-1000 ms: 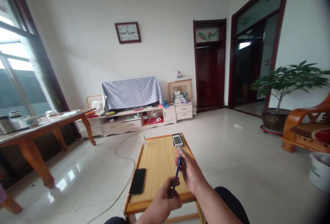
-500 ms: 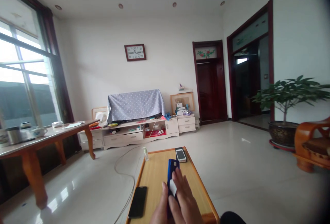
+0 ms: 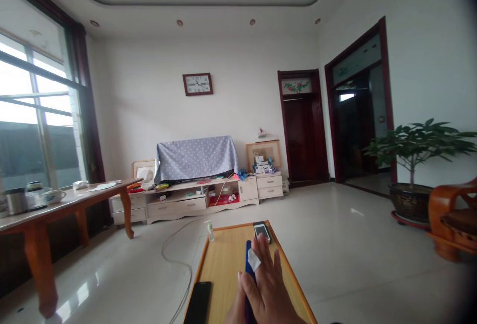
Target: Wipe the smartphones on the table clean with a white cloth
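At the bottom edge my left hand grips a blue phone that stands on edge over the low wooden table; only its thumb and part of the palm show. My right hand lies against the phone's face with its fingers stretched out and spread. A small white piece sits at its index finger, pressed to the phone. A black phone lies flat on the table's near left. A light phone rests at the far right corner, and a small bottle stands at the far left edge.
A cable trails over the glossy tile floor left of the table. A long wooden table with cups stands by the window. A TV cabinet with a covered screen lines the far wall. A potted plant and a wooden chair are at the right.
The view tilted upward, so the hands sank to the bottom edge. The blue phone turned from edge-on to face-on and back toward edge-on, and my right hand spread flat against it.
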A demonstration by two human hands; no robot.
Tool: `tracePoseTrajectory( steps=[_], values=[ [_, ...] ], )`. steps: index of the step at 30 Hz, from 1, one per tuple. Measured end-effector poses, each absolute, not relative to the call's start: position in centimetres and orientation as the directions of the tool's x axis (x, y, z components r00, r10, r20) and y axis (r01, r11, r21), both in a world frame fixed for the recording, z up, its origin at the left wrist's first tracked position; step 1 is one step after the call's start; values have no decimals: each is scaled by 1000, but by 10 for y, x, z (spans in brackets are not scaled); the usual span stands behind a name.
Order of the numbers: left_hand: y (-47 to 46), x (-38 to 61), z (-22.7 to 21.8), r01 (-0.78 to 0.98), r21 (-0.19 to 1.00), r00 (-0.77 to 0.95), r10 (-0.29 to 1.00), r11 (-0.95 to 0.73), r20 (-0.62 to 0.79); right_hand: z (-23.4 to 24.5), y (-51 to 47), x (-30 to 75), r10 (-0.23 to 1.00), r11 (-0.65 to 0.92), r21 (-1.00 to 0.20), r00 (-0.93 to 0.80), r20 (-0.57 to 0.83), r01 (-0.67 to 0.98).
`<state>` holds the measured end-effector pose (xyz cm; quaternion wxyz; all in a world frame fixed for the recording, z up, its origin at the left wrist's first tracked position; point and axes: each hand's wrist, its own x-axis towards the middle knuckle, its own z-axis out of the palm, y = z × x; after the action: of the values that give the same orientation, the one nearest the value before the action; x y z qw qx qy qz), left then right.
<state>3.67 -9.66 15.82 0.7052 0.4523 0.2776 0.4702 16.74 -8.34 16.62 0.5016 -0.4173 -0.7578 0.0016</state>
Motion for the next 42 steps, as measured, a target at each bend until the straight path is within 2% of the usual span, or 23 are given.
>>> tracePoseTrajectory(
  steps=[3,5,9,12,14,16,18,20,22,25,28,30,34,39,42],
  values=[
    [-101,40,165,-534,823,371,928,195,21,153,-94,160,609,745,-390,-313,728,541],
    [-108,42,169,-623,730,376,926,280,-34,146,-101,156,642,743,-466,-315,699,481],
    [-121,42,171,-758,541,359,925,365,-121,157,-103,160,733,651,-682,-45,678,334],
    [-125,41,173,-743,534,342,914,404,-217,172,-96,169,749,602,-759,154,644,246],
    [-125,40,175,-734,542,315,912,409,-261,178,-92,171,821,513,-849,214,529,127],
    [-125,40,177,-740,531,310,910,412,-274,180,-90,170,911,374,-926,212,355,-55],
    [-125,41,177,-752,512,314,908,415,-276,179,-89,168,961,252,-941,169,217,-227],
    [-125,41,177,-757,502,313,907,418,-282,180,-88,166,977,202,-926,138,165,-319],
    [-125,41,175,-760,505,308,911,410,-275,183,-89,165,974,217,-935,120,190,-282],
    [-126,38,171,-762,509,312,916,400,-252,187,-95,165,920,391,-920,51,389,-41],
    [-126,33,169,-761,487,370,903,429,-216,180,-107,160,785,610,-761,-34,619,223],
    [-126,28,168,-765,466,411,894,445,-180,172,-118,154,711,684,-648,-106,696,334],
    [-128,23,167,-779,450,414,898,435,-152,166,-125,148,668,728,-555,-233,707,404],
    [-131,26,168,-720,527,434,886,451,-164,193,-86,167,701,624,-589,-34,712,514],
    [-131,24,168,-723,531,433,889,441,-150,193,-84,166,684,615,-566,-13,730,549]
  ],
)
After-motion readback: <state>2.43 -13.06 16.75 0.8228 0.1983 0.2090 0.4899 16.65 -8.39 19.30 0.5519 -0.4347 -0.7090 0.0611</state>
